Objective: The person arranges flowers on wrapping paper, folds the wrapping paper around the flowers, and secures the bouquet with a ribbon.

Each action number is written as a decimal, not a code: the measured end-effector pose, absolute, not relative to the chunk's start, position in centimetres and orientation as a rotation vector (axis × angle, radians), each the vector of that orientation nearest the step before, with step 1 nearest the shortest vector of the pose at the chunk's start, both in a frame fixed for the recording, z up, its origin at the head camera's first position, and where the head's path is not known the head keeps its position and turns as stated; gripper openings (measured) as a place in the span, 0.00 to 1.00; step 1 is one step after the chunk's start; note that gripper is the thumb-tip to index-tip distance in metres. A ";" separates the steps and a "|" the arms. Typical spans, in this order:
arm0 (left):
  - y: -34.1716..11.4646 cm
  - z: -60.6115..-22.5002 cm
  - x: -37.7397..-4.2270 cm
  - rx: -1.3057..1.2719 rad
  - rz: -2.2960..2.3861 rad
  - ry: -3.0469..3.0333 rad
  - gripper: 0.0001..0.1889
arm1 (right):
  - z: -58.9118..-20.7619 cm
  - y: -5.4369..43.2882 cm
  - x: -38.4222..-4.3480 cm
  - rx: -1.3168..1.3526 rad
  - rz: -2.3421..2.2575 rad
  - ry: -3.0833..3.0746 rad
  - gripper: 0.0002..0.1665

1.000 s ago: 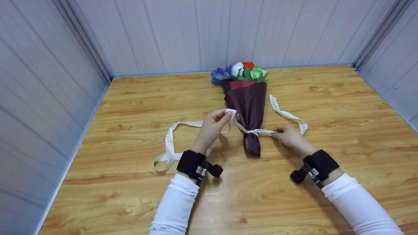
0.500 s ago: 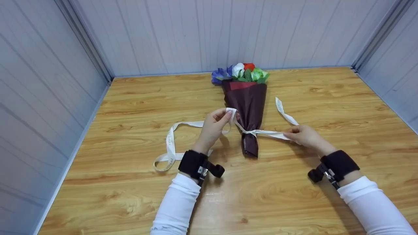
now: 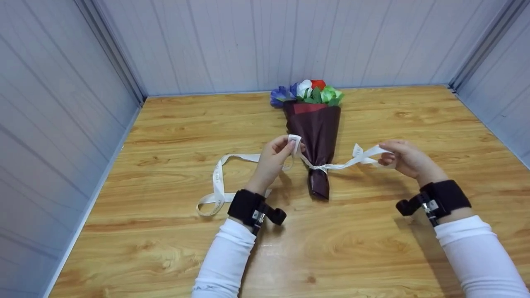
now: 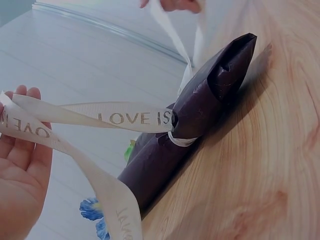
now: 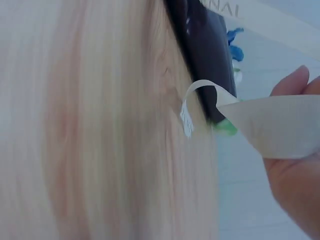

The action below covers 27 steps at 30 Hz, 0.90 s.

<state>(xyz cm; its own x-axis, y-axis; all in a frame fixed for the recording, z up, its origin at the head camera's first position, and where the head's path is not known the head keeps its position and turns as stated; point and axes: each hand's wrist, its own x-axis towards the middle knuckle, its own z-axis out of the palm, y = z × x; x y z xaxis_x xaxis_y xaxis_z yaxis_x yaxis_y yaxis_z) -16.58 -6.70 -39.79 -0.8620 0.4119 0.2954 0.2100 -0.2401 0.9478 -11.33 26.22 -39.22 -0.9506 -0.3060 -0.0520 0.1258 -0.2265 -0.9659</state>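
A bouquet in dark maroon wrapping paper (image 3: 313, 128) lies on the table, with blue, white, red and green flowers (image 3: 316, 93) toward the back wall. White ribbon (image 3: 319, 167) printed with letters circles its narrow neck and runs out to both sides. My left hand (image 3: 271, 159), left of the wrap, pinches the ribbon between thumb and fingers, a fold showing over the fingertips. To the right, my right hand (image 3: 408, 157) is raised and grips the other ribbon length, whose short free end (image 5: 186, 120) hangs loose. In the left wrist view, "LOVE IS" reads on the ribbon (image 4: 132, 117).
A long loose ribbon tail (image 3: 218, 178) curls over the wooden table (image 3: 165, 256) on the left. Pale panel walls (image 3: 232, 45) enclose the table at the back and both sides. Each wrist wears a black camera strap.
My right hand has slid outward along the ribbon to the right, then lifted up, drawing its free end along. My left hand stays nearly still with its fold of ribbon.
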 end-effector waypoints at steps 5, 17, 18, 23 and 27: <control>-6.3 -39.8 -16.5 0.770 2.228 1.840 0.14 | -38.2 22.8 -12.7 -0.113 -2.433 1.803 0.19; -5.8 -39.6 -16.5 0.762 2.220 1.860 0.13 | -39.2 13.5 -17.3 -0.186 -1.796 2.943 0.10; -5.8 -39.6 -16.5 0.761 2.221 1.862 0.13 | -39.4 13.2 -17.5 -0.174 -1.766 2.963 0.09; -5.9 -39.6 -16.7 0.782 2.232 1.855 0.12 | -40.4 12.5 -18.6 -0.142 -1.529 3.008 0.11; -6.2 -39.7 -16.6 0.772 2.232 1.863 0.11 | -41.1 12.1 -18.9 -0.280 -1.301 3.030 0.10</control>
